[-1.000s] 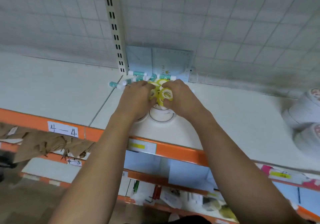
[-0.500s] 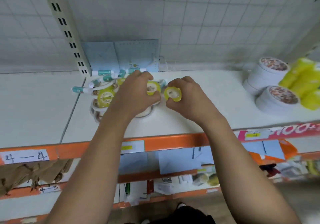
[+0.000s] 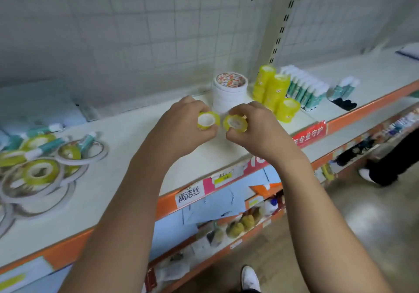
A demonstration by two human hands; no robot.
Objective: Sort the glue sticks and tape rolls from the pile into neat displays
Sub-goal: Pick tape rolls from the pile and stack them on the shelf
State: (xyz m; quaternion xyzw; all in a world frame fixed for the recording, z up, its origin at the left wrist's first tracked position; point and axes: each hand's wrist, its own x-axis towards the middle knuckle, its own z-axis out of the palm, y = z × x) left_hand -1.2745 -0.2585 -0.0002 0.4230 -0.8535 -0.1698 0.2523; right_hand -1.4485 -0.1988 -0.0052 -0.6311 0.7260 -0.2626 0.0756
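Observation:
My left hand (image 3: 181, 127) grips a small yellow tape roll (image 3: 206, 120), and my right hand (image 3: 254, 129) grips another yellow tape roll (image 3: 234, 123). Both are held above the white shelf (image 3: 127, 174), side by side. At the far left lies the pile (image 3: 43, 163): yellow rolls, flat white tape rings and teal glue sticks mixed together. To the right stand sorted displays: a stack of white tape rolls (image 3: 230, 92), stacks of yellow tape rolls (image 3: 275, 91), and a row of upright glue sticks (image 3: 305, 88).
A wire grid panel (image 3: 136, 32) backs the shelf. Its orange front edge (image 3: 362, 109) carries price labels. A lower shelf (image 3: 226, 229) holds assorted goods. Another person's dark trouser leg and white shoe (image 3: 385, 168) stand on the floor at right.
Both hands lifted a yellow roll each out of the pile and carried them right, toward the sorted stacks. The view swung right, so the pile now sits at far left.

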